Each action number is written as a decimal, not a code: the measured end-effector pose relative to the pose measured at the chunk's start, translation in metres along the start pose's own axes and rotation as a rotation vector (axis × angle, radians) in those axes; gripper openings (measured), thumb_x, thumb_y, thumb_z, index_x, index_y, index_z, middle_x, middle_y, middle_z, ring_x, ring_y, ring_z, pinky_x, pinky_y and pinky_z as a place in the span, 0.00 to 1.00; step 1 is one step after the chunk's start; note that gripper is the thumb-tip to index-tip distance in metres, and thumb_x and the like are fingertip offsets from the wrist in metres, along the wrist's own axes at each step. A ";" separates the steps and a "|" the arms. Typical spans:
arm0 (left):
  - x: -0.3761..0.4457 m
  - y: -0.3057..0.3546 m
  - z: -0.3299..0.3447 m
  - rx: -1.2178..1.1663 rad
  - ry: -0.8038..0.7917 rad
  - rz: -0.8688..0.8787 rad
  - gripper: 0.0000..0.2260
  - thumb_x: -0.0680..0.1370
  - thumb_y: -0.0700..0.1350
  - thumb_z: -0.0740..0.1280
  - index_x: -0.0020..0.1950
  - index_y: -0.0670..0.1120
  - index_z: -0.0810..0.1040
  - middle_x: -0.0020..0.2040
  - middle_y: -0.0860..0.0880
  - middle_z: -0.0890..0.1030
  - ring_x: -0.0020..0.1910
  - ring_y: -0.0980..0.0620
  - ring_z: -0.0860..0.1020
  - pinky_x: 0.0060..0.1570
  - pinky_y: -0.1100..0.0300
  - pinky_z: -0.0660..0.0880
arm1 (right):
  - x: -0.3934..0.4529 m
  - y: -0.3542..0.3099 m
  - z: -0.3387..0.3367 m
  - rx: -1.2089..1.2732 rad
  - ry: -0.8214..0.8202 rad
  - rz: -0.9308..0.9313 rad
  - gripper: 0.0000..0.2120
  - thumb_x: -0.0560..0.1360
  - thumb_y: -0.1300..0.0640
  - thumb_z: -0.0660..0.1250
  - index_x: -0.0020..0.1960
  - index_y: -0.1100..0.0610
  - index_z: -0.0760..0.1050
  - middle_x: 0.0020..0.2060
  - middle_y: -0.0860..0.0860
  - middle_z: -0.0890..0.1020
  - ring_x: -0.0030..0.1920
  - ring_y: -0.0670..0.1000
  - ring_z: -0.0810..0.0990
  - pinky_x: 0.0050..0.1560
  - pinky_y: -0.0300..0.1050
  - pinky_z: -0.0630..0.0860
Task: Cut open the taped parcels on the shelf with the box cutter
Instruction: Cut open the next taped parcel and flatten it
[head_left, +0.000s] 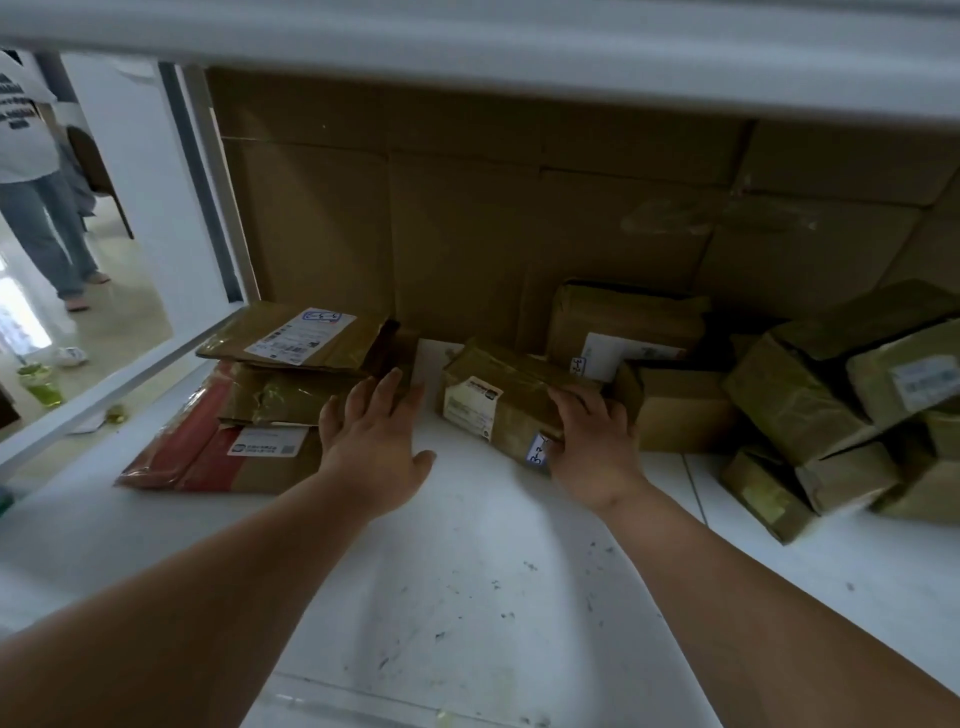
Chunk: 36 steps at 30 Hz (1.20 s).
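A small taped brown parcel (493, 395) with white labels lies tilted in the middle of the white shelf (467, 571). My right hand (592, 441) grips its near right end, fingers curled over the top edge. My left hand (374, 431) is spread with straight fingers, touching the right side of a stack of taped parcels (291, 364) at the left. No box cutter shows in view.
More taped parcels are heaped at the right (841, 405) and one stands behind (623, 322). Large cardboard boxes (467, 208) line the back. An upper shelf edge (519, 41) hangs overhead. A person's legs (47, 223) stand on the floor at far left.
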<state>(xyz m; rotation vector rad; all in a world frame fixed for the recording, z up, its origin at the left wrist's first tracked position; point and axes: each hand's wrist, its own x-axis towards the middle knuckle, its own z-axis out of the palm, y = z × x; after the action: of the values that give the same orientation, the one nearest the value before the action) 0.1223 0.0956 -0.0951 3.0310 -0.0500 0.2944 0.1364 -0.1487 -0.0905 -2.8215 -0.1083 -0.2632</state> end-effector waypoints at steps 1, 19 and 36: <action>-0.001 0.004 -0.001 -0.027 -0.010 -0.016 0.38 0.76 0.65 0.60 0.79 0.57 0.45 0.80 0.52 0.44 0.78 0.45 0.44 0.73 0.40 0.46 | -0.003 0.002 -0.002 0.038 -0.006 -0.009 0.32 0.75 0.53 0.66 0.76 0.45 0.59 0.74 0.45 0.60 0.69 0.60 0.61 0.71 0.57 0.60; -0.053 0.014 -0.042 -0.963 -0.165 -0.127 0.25 0.79 0.46 0.67 0.75 0.56 0.65 0.58 0.58 0.77 0.48 0.59 0.75 0.38 0.69 0.68 | -0.082 -0.007 -0.035 1.134 0.160 0.403 0.33 0.73 0.59 0.74 0.74 0.54 0.65 0.67 0.51 0.75 0.63 0.51 0.75 0.58 0.41 0.73; -0.114 0.032 -0.073 -1.183 -0.334 -0.278 0.17 0.78 0.51 0.69 0.66 0.52 0.73 0.47 0.52 0.85 0.48 0.51 0.84 0.55 0.49 0.79 | -0.161 0.014 -0.065 1.363 0.015 0.421 0.22 0.75 0.63 0.70 0.65 0.56 0.65 0.52 0.58 0.82 0.44 0.52 0.80 0.48 0.46 0.75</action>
<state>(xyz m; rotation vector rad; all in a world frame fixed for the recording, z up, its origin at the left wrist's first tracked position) -0.0045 0.0732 -0.0424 1.8418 0.1275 -0.2147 -0.0314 -0.1889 -0.0650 -1.4324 0.2293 -0.0502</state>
